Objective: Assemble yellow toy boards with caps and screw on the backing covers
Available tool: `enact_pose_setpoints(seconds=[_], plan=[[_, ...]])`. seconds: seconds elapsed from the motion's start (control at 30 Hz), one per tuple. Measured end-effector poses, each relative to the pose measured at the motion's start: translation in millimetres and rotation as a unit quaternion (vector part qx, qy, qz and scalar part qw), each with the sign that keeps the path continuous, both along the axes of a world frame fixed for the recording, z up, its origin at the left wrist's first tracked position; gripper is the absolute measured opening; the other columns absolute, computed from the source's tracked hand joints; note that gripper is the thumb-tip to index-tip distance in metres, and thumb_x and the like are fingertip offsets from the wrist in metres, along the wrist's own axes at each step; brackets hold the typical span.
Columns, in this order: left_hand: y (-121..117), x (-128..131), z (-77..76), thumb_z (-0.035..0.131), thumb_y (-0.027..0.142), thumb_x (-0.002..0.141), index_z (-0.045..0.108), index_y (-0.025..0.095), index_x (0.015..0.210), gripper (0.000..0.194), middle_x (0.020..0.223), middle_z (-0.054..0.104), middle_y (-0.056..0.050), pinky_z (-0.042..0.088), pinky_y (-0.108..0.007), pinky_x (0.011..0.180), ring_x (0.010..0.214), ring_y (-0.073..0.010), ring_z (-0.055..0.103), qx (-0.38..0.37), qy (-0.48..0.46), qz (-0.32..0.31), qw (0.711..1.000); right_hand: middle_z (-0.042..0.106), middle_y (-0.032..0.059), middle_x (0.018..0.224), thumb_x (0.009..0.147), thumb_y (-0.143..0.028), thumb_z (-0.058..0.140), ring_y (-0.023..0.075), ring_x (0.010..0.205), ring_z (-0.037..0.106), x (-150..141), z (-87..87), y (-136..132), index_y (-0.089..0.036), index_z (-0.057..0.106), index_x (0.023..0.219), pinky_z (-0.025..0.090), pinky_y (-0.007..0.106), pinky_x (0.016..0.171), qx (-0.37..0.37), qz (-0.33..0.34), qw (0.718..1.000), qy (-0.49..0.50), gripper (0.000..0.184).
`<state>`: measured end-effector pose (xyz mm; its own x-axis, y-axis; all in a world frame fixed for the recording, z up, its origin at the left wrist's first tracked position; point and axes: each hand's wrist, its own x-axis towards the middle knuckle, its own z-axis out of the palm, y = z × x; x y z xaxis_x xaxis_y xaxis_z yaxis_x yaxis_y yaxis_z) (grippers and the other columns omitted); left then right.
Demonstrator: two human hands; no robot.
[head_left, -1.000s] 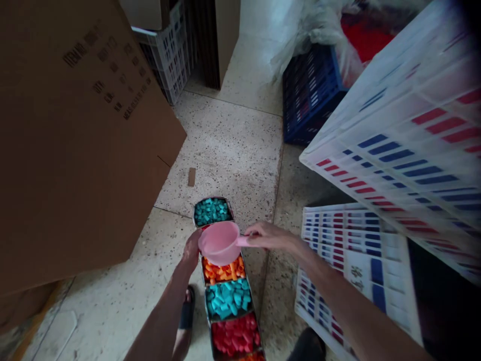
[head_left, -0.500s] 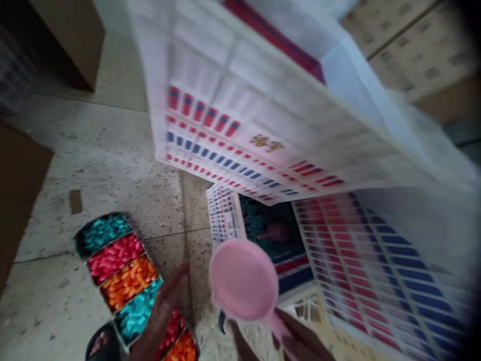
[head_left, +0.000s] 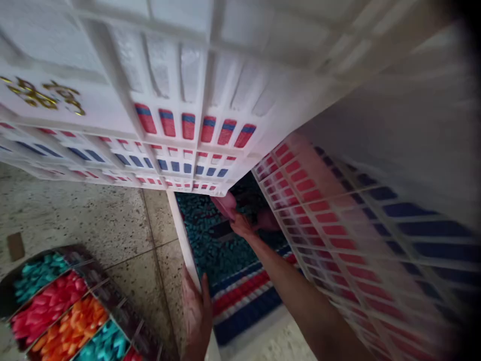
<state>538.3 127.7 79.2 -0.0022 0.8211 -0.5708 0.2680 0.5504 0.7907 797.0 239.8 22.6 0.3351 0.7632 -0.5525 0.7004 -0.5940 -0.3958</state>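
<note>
My right hand (head_left: 241, 224) reaches down into a low white crate (head_left: 188, 255) and is closed on the handle of a pink scoop (head_left: 226, 204). Part of the scoop is hidden under the overhanging crate above. Small teal pieces (head_left: 210, 250) fill the low crate around it. Beside my right hand lies another pink object (head_left: 267, 220), half in shadow. My left hand (head_left: 196, 316) grips the near left rim of the low crate, thumb on the inner side and fingers outside.
A tall white slatted crate (head_left: 112, 65) with red and blue showing through its slots overhangs from above. Another slatted crate (head_left: 330, 225) stands close on the right. A divided tray (head_left: 108, 288) of teal, pink and orange pieces sits on the floor at lower left.
The view has moved closer to the crates. My right hand has carried the pink scoop down into the low crate. My left hand has moved from above the divided tray to the crate's rim.
</note>
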Motion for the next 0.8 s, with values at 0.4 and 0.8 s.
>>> enact_pose_setpoints(seconds=[0.4, 0.8], plan=[[-23.6, 8.3, -26.0, 0.045, 0.046, 0.1, 0.031, 0.019, 0.155, 0.063, 0.158, 0.044, -0.015, 0.035, -0.047, 0.121, 0.146, -0.0306, 0.042, 0.131, 0.161, 0.0, 0.978, 0.058, 0.0111, 0.133, 0.097, -0.034, 0.062, 0.0258, 0.113, 0.062, -74.5, -103.6, 9.6, -0.018, 0.055, 0.133, 0.055, 0.048, 0.094, 0.018, 0.214, 0.976, -0.031, 0.04], [-13.6, 5.5, -13.1, 0.045, 0.042, 0.1, 0.031, 0.01, 0.154, 0.064, 0.152, 0.048, -0.024, 0.04, -0.052, 0.116, 0.141, -0.0356, 0.047, 0.139, 0.16, -0.044, 0.976, 0.063, 0.0094, 0.126, 0.098, -0.034, 0.062, 0.0235, 0.106, 0.065, -3.6, -41.0, -145.1, -0.017, 0.058, 0.129, 0.057, 0.045, 0.09, -0.168, 0.248, 0.953, -0.04, 0.036]])
